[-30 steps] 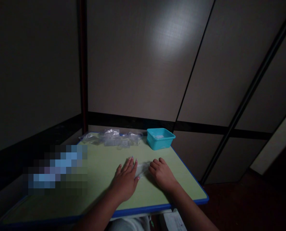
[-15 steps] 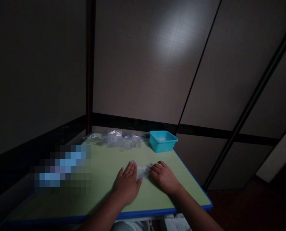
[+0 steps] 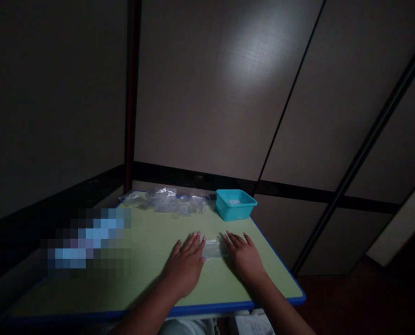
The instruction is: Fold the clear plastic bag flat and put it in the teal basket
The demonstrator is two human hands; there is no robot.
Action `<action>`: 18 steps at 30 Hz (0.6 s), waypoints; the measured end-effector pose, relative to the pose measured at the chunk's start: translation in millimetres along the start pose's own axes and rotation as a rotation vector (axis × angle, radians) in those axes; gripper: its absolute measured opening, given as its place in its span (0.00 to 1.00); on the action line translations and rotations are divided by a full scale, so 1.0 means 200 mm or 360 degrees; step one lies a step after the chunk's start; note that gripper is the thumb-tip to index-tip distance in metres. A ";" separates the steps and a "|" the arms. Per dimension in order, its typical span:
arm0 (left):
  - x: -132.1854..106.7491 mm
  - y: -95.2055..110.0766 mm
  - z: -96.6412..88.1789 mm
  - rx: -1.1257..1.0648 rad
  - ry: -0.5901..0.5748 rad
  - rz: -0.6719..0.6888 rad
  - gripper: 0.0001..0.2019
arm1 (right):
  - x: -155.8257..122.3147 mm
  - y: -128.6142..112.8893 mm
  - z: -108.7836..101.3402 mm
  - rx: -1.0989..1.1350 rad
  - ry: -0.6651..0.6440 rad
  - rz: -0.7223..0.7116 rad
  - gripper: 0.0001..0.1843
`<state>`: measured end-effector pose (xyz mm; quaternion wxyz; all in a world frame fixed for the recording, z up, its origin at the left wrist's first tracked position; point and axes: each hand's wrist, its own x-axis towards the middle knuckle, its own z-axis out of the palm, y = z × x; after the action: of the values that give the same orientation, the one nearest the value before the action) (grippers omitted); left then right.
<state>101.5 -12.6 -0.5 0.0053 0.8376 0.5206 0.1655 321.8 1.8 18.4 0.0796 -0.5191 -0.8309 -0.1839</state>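
One thin, clear plastic bag (image 3: pixel 213 250), lying flat on the pale green, blue-edged desk (image 3: pixel 147 253), on the near side of the turquoise rectangular plastic basin (image 3: pixel 235 212). Two bare hands, also nearer than the basin: left hand (image 3: pixel 183 269) at the bag's left edge, right hand (image 3: pixel 246 262) at its right end; fingers of both extended, released, grasping nothing; how firmly they press cannot be told. Basin contents: something pale, not identifiable. One crumpled heap of clear plastic bags (image 3: pixel 168 204), left of the basin. Judged hazards: slippage or skewing of the bag, should the hands press unevenly; creasing, should they slide towards each other; a missed edge or double pick-up, the film being thin, transparent and dimly lit.
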 end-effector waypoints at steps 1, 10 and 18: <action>0.00 0.00 0.00 -0.0009 -0.0008 0.0037 0.25 | 0.00 0.00 0.00 0.0008 0.0007 0.0057 0.27; 0.01 0.01 0.00 0.0010 -0.0064 -0.0031 0.26 | -0.13 -0.11 -0.16 0.0499 0.0171 -0.0306 0.12; 0.00 0.01 0.00 0.0027 -0.0060 -0.0060 0.26 | -0.13 -0.12 -0.16 0.0463 0.0014 -0.0250 0.15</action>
<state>102.5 -13.2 -0.4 0.0111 0.8307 0.5374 0.1450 311.0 -42.1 34.2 0.1430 -0.4347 -0.8864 -0.0696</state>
